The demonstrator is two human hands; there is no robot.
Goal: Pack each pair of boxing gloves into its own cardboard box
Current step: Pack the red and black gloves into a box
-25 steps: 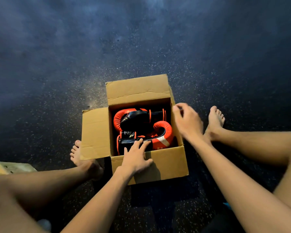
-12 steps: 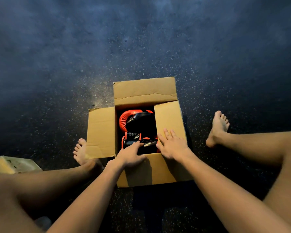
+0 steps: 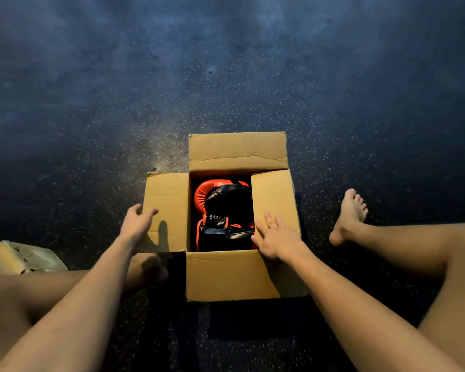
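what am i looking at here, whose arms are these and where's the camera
There is no machine: one camera, worn on a person's head, looks down at their own bare arms and legs. They sit on a dark speckled floor with an open cardboard box between their legs. Red and black boxing gloves lie inside. The left hand grips the outer edge of the left flap, thumb on top. The right hand lies flat, fingers straight, on the right flap, which is folded partly over the gloves.
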